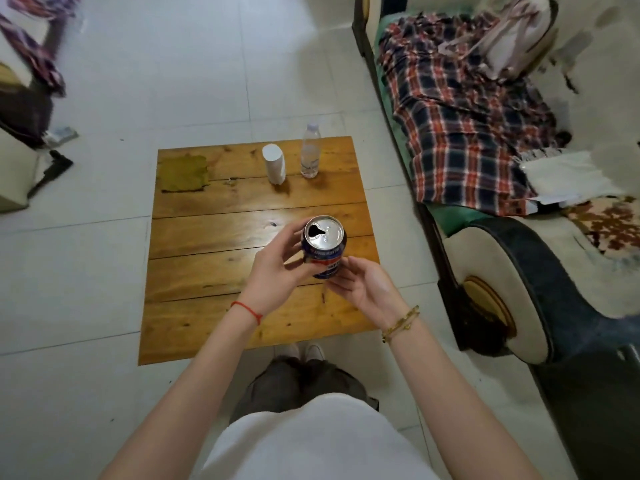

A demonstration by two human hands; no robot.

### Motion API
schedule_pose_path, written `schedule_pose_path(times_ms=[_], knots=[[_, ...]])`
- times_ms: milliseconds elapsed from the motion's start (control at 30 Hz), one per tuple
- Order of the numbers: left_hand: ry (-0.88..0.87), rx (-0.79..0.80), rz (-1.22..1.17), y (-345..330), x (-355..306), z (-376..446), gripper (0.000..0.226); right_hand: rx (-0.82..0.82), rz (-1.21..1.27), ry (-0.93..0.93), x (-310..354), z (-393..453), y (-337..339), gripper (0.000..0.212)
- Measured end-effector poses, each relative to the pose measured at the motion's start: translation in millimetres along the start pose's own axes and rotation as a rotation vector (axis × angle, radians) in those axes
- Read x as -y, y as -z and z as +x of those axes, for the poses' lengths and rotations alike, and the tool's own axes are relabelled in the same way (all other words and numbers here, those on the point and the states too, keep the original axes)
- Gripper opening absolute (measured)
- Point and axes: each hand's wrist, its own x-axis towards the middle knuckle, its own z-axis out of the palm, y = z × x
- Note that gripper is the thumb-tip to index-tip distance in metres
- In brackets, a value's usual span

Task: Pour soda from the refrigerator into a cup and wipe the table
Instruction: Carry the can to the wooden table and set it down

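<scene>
A blue soda can (325, 244) with its top torn open is held upright above the wooden table (214, 237). My left hand (275, 271) grips the can's left side with curled fingers. My right hand (363, 287) cups the can's lower right side, its fingers under the can. A white cup (274, 163) stands at the table's far side. An olive-yellow cloth (182, 173) lies flat on the far left corner.
A clear plastic water bottle (310, 152) stands right of the cup. A sofa (502, 258) with a plaid blanket (460, 123) runs along the right. Tiled floor surrounds the low table; dark items lie at the far left.
</scene>
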Motion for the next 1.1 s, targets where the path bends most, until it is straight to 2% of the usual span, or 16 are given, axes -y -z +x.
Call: schedule_pose_path(times_ms=[167, 333, 467, 700, 900, 1100], knots=[[0.032, -0.056, 0.0, -5, 12, 38, 0.065, -0.005, -0.104, 0.069, 20, 37, 1, 0.025], [0.085, -0.1, -0.003, -13, 42, 75, 0.062, -0.074, -0.452, 0.203, 27, 81, 2, 0.027], [0.128, -0.112, -0.005, -19, 85, 102, 0.062, -0.165, -0.753, 0.352, 20, 118, 10, 0.037], [0.193, -0.101, -0.027, -28, 180, 144, 0.066, -0.192, -1.009, 0.475, -13, 196, 36, 0.041], [0.224, -0.071, -0.05, -35, 250, 164, 0.067, -0.179, -1.099, 0.441, -45, 257, 61, 0.045], [0.243, -0.076, -0.064, -41, 282, 164, 0.067, -0.162, -1.114, 0.43, -65, 282, 75, 0.048]])
